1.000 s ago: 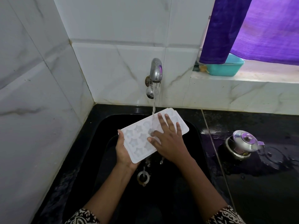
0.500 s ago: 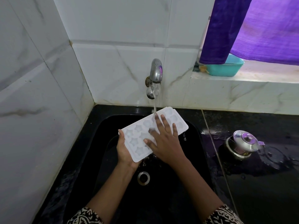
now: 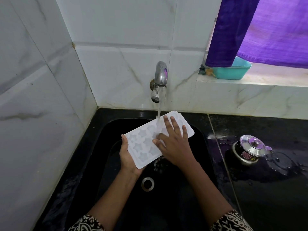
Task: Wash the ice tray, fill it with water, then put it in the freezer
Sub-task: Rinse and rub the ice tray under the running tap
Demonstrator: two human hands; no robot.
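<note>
A person is holding a white ice tray point(image 3: 144, 145) diagonally above a black sink point(image 3: 106, 147), with its far end under water point(image 3: 159, 112) that is running from a wall tap point(image 3: 160, 75). The left hand point(image 3: 128, 160) is gripping the tray's near end, with the thumb along the top edge and the fingers curled underneath. The right hand point(image 3: 174, 145) is lying flat on the tray's upper face. Its fingers are straight and spread apart, reaching toward the far end beside the stream. A lidded steel pot point(image 3: 250, 150) is sitting on the wet counter point(image 3: 266, 197) to the right.
</note>
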